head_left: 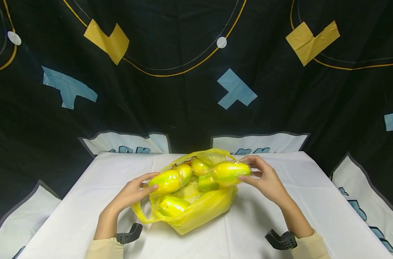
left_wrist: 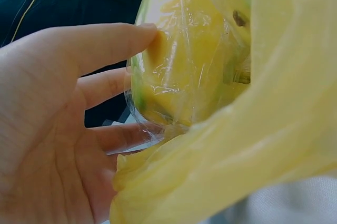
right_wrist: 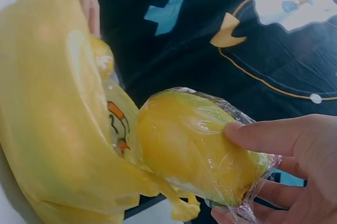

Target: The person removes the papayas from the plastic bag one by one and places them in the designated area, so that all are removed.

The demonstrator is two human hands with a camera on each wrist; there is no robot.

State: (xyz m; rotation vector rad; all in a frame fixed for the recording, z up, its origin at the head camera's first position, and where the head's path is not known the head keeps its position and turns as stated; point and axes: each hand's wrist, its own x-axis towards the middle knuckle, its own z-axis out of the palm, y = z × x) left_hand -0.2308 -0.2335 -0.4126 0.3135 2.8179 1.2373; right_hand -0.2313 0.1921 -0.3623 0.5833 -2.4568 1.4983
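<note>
A yellow plastic bag lies with its mouth spread, holding several yellow-green oblong fruits in clear film, like mangoes or papayas. At the mouth's left side, my left hand grips one wrapped fruit between thumb and fingers. The bag's edge runs close to that palm in the left wrist view. My right hand pinches another wrapped fruit by its right end, above the bag's right rim. A further fruit lies low in the bag at the front. Bag and fruits hide the deeper contents.
A white cloth covers the table under the bag. Behind it hangs a dark curtain with yellow and blue shapes. A bag handle loop droops at the left. Black bands sit on both wrists.
</note>
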